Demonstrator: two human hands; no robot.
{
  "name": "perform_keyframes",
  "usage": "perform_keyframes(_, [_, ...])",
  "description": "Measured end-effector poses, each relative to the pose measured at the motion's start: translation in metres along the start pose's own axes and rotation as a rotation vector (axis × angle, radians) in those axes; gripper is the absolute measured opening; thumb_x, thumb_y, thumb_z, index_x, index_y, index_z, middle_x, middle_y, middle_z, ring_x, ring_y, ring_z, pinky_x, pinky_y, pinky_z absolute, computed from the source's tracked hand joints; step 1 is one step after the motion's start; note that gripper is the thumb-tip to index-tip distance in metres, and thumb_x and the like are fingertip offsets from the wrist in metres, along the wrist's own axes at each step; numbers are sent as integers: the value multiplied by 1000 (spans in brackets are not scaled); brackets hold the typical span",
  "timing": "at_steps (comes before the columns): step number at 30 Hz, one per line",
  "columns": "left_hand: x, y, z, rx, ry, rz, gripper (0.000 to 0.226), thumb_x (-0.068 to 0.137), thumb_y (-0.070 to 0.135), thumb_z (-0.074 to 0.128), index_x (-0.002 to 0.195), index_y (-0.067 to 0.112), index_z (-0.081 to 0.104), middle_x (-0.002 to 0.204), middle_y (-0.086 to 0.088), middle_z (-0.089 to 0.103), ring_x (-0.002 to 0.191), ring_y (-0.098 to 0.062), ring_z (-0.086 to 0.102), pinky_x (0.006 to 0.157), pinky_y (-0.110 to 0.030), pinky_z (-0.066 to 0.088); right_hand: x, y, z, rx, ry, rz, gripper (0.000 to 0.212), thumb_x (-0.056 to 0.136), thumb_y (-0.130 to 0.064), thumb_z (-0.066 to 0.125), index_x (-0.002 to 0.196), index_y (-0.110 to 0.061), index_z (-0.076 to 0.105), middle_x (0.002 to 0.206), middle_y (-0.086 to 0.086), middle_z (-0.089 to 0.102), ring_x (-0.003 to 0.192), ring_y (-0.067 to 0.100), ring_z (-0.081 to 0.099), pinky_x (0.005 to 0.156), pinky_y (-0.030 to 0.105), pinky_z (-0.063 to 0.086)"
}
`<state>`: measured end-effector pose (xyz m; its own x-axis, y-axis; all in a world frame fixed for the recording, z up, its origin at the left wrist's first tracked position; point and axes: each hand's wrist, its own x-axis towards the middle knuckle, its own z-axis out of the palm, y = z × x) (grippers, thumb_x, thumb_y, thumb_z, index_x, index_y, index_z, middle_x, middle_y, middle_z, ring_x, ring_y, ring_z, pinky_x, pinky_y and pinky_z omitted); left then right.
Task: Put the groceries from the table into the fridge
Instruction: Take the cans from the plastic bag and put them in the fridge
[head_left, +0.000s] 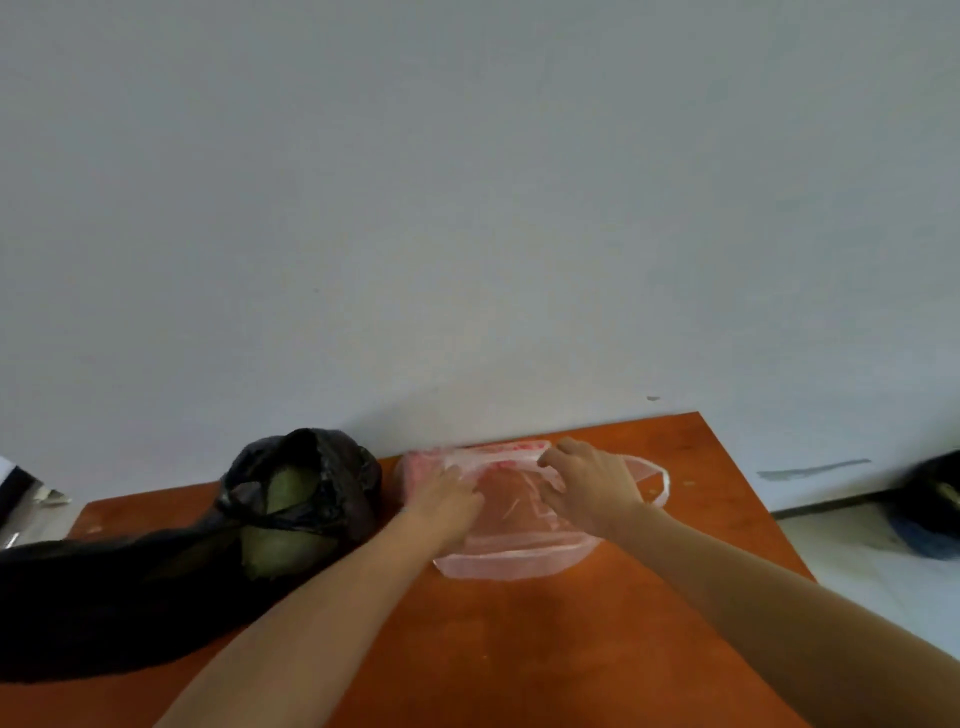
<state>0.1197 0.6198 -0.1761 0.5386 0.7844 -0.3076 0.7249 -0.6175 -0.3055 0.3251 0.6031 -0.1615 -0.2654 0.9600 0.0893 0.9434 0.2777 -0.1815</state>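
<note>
A thin pink plastic bag (519, 558) lies flat on the orange table (545, 649), near the wall. My left hand (447, 501) pinches the bag's film at its left side. My right hand (589, 486) grips the bag's upper edge next to a loose handle loop (658, 480). What the pink bag holds is hidden. To the left, a black plastic bag (306, 499) stands open with a green vegetable (283, 540) showing inside it.
A second black bag (93, 608) sprawls across the table's left front. A plain grey wall (467, 208) rises right behind the table. On the floor at the far right sits a dark bundle (930, 509). The fridge is out of view.
</note>
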Motion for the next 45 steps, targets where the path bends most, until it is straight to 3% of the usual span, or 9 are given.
perform_keyframes(6, [26,-51,44,-91,-100,-144,46,87,19,57,132,19,48,139,-7,45,132,-30,34,109,-43,28,58,-40,45,34,-230,-10,31,90,-38,40,106,-28,65,111,-2,65,100,24,62,83,41,51])
perform_keyframes(11, [48,-78,79,-253,-158,-262,45,87,18,55,132,17,48,140,-8,43,128,-29,37,104,-42,32,94,-66,105,31,-434,195,28,91,-33,52,109,-16,64,96,1,66,87,21,63,71,30,49])
perform_keyframes(21, [63,-87,124,-462,-139,-301,41,98,24,37,138,16,33,142,-17,40,122,-36,43,95,-43,37,108,-82,161,386,-537,596,67,69,-56,70,116,-12,51,93,-1,59,82,21,59,68,31,46])
perform_keyframes(26, [68,-84,117,-517,-143,-333,47,100,37,30,140,14,35,152,-20,26,126,-36,42,98,-45,38,89,-64,119,330,-518,523,77,62,-76,63,113,-17,58,106,-3,60,103,18,56,82,27,42])
perform_keyframes(31, [75,-70,124,-695,-197,-431,83,88,64,44,146,12,17,155,-19,8,128,-42,41,93,-47,44,63,-54,62,482,-369,356,87,71,-59,74,137,-16,38,124,0,40,107,5,40,76,2,23])
perform_keyframes(33, [76,-62,129,-726,-174,-446,86,84,58,55,146,15,14,153,-19,10,133,-42,34,96,-46,45,60,-51,54,531,-294,301,82,72,-48,77,137,-19,37,115,-7,33,93,-4,36,69,-4,29])
perform_keyframes(38, [70,-45,125,-765,-34,-340,64,85,18,59,143,19,32,155,-8,13,131,-38,32,105,-39,37,80,-36,56,428,-49,237,78,65,-51,75,130,-17,46,119,-2,44,97,16,54,75,28,41])
perform_keyframes(42, [62,-36,113,-988,44,-295,50,81,-10,51,126,9,59,142,-7,47,131,-24,42,102,-17,27,100,-8,76,317,-117,299,76,69,-49,73,128,-11,46,122,6,49,107,24,53,86,38,46])
perform_keyframes(45, [67,-38,105,-1149,196,-464,47,80,-14,48,117,8,67,120,-11,66,115,-27,59,94,-22,40,103,10,98,281,-211,354,80,66,-61,66,127,-12,46,121,8,51,113,29,50,90,42,44])
